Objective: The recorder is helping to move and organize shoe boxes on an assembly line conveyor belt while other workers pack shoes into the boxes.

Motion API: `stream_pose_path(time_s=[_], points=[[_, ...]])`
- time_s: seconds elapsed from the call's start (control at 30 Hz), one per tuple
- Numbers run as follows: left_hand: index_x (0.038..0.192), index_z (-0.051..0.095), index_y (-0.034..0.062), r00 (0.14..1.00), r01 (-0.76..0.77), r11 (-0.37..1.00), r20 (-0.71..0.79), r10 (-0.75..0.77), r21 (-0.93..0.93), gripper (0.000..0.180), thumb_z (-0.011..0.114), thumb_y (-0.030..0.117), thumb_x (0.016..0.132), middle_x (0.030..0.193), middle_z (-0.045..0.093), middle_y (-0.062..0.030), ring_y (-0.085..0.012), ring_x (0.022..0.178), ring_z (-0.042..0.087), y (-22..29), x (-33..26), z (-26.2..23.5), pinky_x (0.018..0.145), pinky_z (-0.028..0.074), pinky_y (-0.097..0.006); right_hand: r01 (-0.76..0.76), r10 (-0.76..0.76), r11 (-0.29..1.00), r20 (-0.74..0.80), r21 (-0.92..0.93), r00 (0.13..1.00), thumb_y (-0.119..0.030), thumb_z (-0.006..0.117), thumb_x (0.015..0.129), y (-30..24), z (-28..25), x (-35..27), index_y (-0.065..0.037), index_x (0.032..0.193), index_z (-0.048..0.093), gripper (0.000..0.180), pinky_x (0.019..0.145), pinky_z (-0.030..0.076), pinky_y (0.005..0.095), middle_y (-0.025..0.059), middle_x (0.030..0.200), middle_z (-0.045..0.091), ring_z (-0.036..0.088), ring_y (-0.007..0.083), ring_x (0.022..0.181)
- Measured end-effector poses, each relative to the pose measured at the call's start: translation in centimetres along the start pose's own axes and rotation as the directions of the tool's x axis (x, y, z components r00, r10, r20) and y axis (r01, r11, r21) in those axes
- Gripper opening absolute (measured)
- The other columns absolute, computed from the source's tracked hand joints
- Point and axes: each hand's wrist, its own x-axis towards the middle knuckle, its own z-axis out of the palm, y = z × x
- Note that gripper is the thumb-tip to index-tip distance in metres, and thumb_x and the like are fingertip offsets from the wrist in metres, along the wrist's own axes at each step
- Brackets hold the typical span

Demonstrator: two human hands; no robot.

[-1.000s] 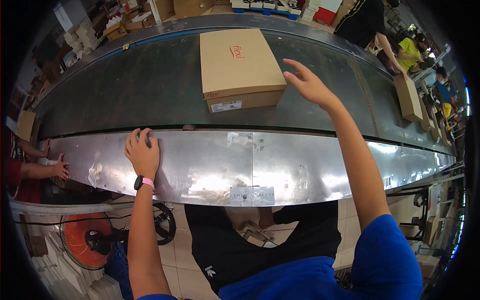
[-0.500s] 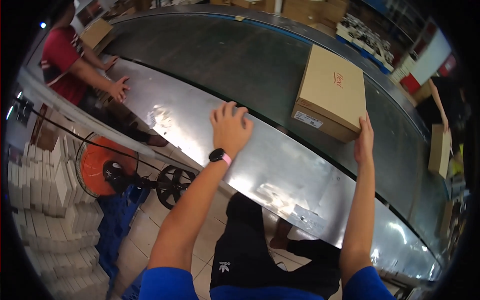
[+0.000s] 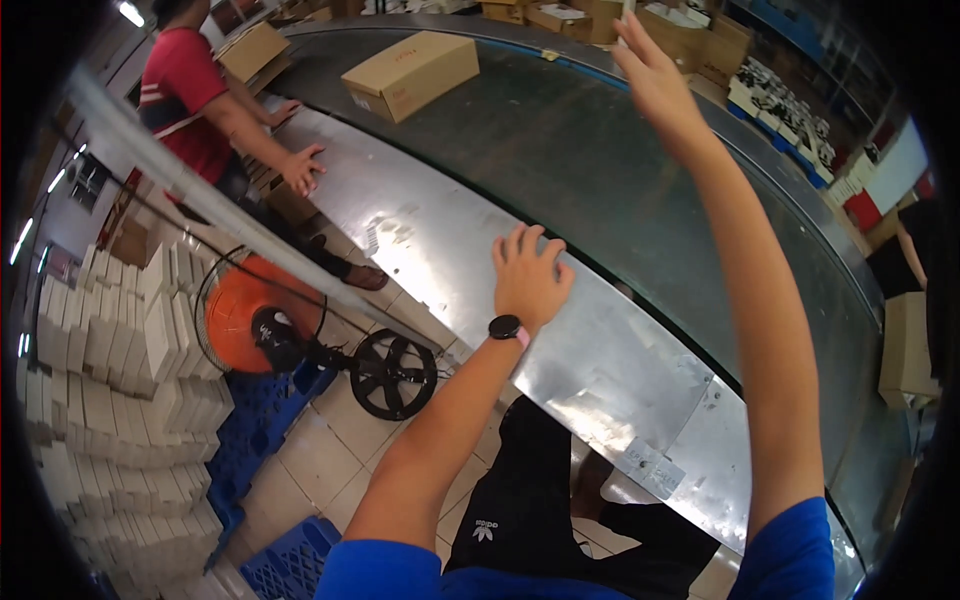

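Note:
My left hand [image 3: 532, 278] lies on the shiny metal ledge [image 3: 455, 245] beside the belt, fingers spread and nothing in them. Over the far side of the dark green conveyor belt [image 3: 590, 150], my right hand [image 3: 660, 95] is raised at the end of a stretched arm. Its fingers are extended, touching no box. A brown cardboard box [image 3: 412, 78] with red print sits on the belt at the far left, apart from both hands.
At the far left a co-worker in a red shirt [image 3: 185, 85] rests a hand [image 3: 303, 170] on the ledge, near another carton [image 3: 255, 52]. An orange fan [image 3: 250, 310] and stacked pale boxes [image 3: 90, 410] stand at left. Another carton [image 3: 905, 345] is at right, beside a person in black.
The cardboard box has left my right hand and moved far to the left along the belt. My right arm has swung up and outward. My left hand remains on the ledge; the view has shifted.

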Motion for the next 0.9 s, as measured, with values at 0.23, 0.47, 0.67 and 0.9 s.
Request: stream_pose_path(time_s=[0.23,0.47,0.67,0.9], points=[[0.116,0.078,0.0109,1.0,0.015,1.0,-0.004,-0.015,-0.026,0.028,0.067,0.021,0.091,0.143,0.065,-0.0177,-0.0421,0.146,0.051,0.2,-0.5,0.6,0.125,0.032,-0.065,-0.226,0.312,0.923,0.26,-0.312,0.914,-0.006,0.059,0.111,4.6,-9.7,-23.8,-0.011,0.171,0.047,0.062,0.131,0.038,0.0402,0.0182,0.174,0.05,0.049,0.0297,0.16],[0.117,0.078,0.0115,0.999,0.027,0.999,0.023,-0.026,-0.023,0.028,0.066,0.021,0.093,0.144,0.065,-0.0178,-0.0425,0.146,0.051,0.6,-0.5,0.5,0.126,0.032,-0.067,-0.245,0.332,0.5,-0.077,-0.831,0.94,0.001,0.06,0.103,-2.2,-21.1,-46.0,-0.006,0.153,0.062,0.051,0.132,0.033,0.0522,0.0145,0.162,0.06,0.044,0.0424,0.158],[0.116,0.078,0.0119,1.0,0.011,1.0,0.01,-0.011,-0.027,0.027,0.066,0.021,0.094,0.143,0.065,-0.0166,-0.0421,0.146,0.051,0.6,-0.6,0.7,0.126,0.032,-0.067,-0.425,0.351,0.281,-0.32,-0.86,0.88,-0.004,0.058,0.105,-6.0,-30.7,-57.1,-0.005,0.156,0.059,0.052,0.133,0.03,0.0522,0.0171,0.165,0.056,0.042,0.0414,0.16],[0.118,0.08,0.013,1.0,-0.006,1.0,0.012,0.006,-0.014,0.029,0.067,0.022,0.094,0.143,0.066,-0.0145,-0.0396,0.146,0.051,0.7,-0.6,0.6,0.126,0.033,-0.065,-0.488,0.316,0.187,-0.418,-0.852,0.851,-0.013,0.056,0.108,-6.1,-31.2,-61.0,-0.004,0.158,0.057,0.051,0.134,0.028,0.0532,0.0182,0.166,0.055,0.042,0.0408,0.16]])
